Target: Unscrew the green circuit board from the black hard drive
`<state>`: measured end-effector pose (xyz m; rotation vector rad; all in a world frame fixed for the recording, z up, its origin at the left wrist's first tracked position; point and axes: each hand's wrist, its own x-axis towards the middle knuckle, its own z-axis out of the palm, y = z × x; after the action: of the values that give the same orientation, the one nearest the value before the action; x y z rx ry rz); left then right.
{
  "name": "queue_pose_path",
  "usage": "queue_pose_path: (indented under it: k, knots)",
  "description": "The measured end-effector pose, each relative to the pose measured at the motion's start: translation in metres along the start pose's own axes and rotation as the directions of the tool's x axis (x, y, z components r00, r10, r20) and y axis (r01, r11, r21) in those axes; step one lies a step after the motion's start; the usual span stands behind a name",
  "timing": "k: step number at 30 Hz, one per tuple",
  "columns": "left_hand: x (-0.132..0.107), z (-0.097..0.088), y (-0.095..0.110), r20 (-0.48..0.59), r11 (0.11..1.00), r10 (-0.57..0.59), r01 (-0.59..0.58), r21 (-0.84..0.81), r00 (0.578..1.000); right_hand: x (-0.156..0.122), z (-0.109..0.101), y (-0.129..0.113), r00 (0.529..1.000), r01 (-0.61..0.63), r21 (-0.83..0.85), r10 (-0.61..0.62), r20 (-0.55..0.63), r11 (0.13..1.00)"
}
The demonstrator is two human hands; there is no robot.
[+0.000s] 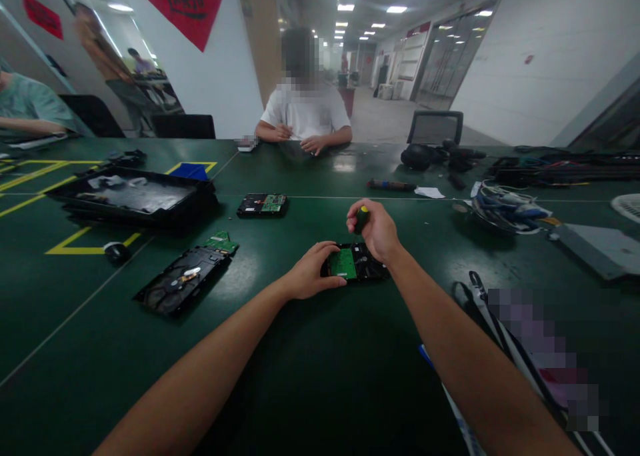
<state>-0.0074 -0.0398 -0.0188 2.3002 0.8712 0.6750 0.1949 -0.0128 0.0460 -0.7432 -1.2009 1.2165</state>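
A hard drive with a green circuit board (343, 264) lies on the dark green table in front of me. My left hand (316, 271) grips its left end, thumb along the near edge and fingers over the far edge. Above the drive's right part, my right hand (379, 231) is closed around the dark handle of a screwdriver (362, 220) with a yellow end. The handle stands roughly upright; its tip, down at the drive, is hard to make out. Further left lies a larger black drive (183, 279) with a green board at its far end.
Another hard drive (263, 205) lies beyond my left hand. At the left are a black tray (135, 193) and a computer mouse (117, 251). Bundled cables (507, 209), a grey metal box (597, 248) and a lanyard (505, 336) lie at the right. Someone in a white shirt (306, 113) sits opposite.
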Motion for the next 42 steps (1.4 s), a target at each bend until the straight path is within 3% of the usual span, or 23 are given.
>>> queue_pose_path:
  k: [19, 28, 38, 42]
  knots:
    - [-0.0004, -0.0009, 0.001, 0.002, 1.0, -0.01, 0.01, -0.007, 1.0, -0.0007, -0.0002, 0.0006, 0.998, 0.01, -0.053, -0.013, -0.068, 0.999]
    - [-0.0004, -0.0008, 0.001, 0.003, 1.0, -0.005, 0.005, 0.001, 1.0, -0.0012, 0.0022, -0.0021, 1.0, 0.007, -0.064, -0.008, -0.025, 0.998]
    - [-0.0003, -0.0011, 0.0017, 0.005, 1.0, -0.01, 0.01, 0.005, 1.0, -0.0009, 0.0014, 0.0021, 0.998, 0.011, -0.094, -0.017, -0.068, 0.995]
    - [0.0002, -0.0008, 0.0009, 0.007, 1.0, -0.012, 0.012, 0.006, 1.0, -0.0014, 0.0013, 0.0009, 1.0, 0.002, -0.036, -0.002, -0.025, 0.999]
